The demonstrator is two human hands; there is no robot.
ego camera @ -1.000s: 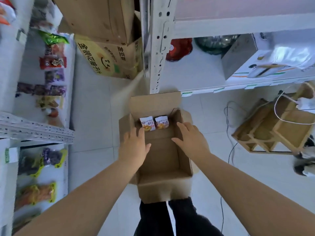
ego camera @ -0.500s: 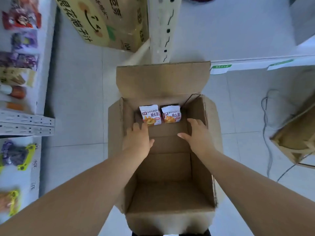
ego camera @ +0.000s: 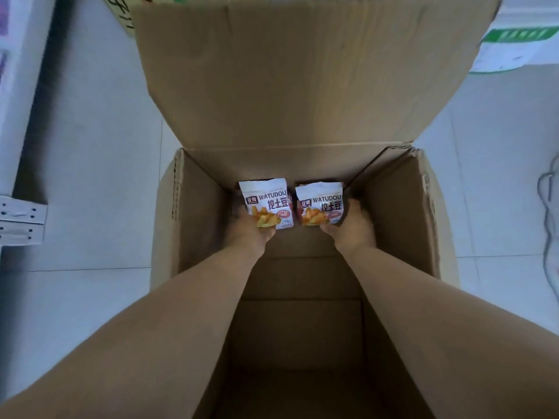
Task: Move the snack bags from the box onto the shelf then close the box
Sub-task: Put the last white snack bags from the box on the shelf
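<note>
An open cardboard box stands on the floor below me, its far flap folded back. Two white snack bags with red print and pictures of fries lean against the far inner wall. My left hand is deep in the box, with its fingers under and around the left snack bag. My right hand grips the right snack bag from its right side and bottom. The rest of the box floor is bare cardboard.
White floor tiles surround the box. A white metal shelf edge shows at the left. Another cardboard box with printed letters stands at the top left. A green label and a cable lie at the right.
My head has dropped closer to the box. Both hands have reached forward from mid-box to the far wall and taken hold of the two snack bags.
</note>
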